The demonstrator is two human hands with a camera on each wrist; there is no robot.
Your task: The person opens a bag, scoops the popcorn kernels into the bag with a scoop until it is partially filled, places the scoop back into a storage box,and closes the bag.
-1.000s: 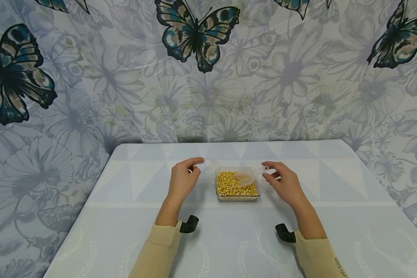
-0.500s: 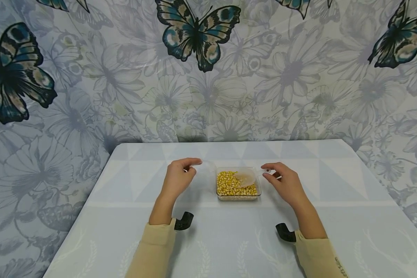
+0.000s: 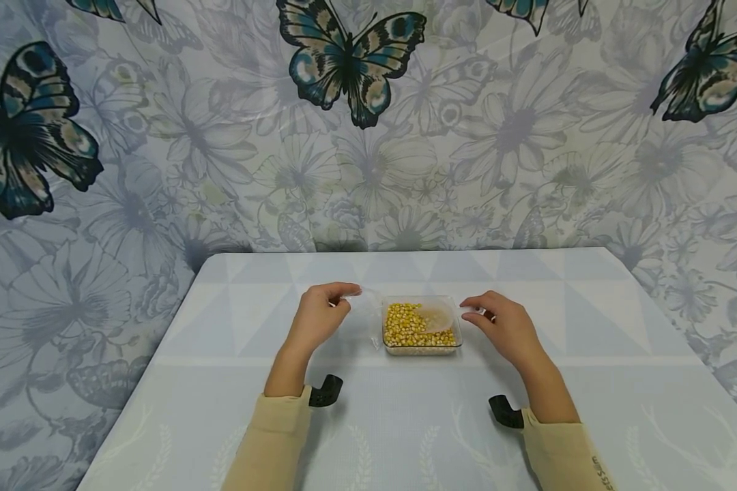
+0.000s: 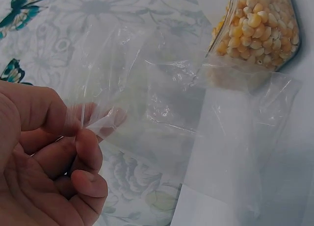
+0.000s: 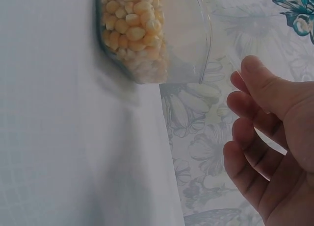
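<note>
My left hand [image 3: 321,314] pinches the edge of a clear plastic bag [image 4: 171,108] between thumb and fingers. The thin bag hangs out toward a glass container [image 3: 420,350], its lower part beside the container's left side. Yellow corn kernels [image 3: 403,324] lie in the container, higher on the left than on the right. A translucent scoop [image 3: 437,319] rests with its bowl in the corn. At the container's right, my right hand [image 3: 502,326] pinches the scoop's handle with thumb and fingertips; the handle is mostly hidden in the head view and barely shows in the right wrist view.
The container stands on a pale patterned table [image 3: 405,423], toward its far edge. Behind the table hangs a floral cloth [image 3: 368,170] with butterflies. Black wrist mounts [image 3: 327,391] stick out from both sleeves.
My left hand first shifted slightly left, then slightly forward and down again, with the bag spreading near the container. My right hand sank a little and the scoop's handle end dropped between its fingers.
</note>
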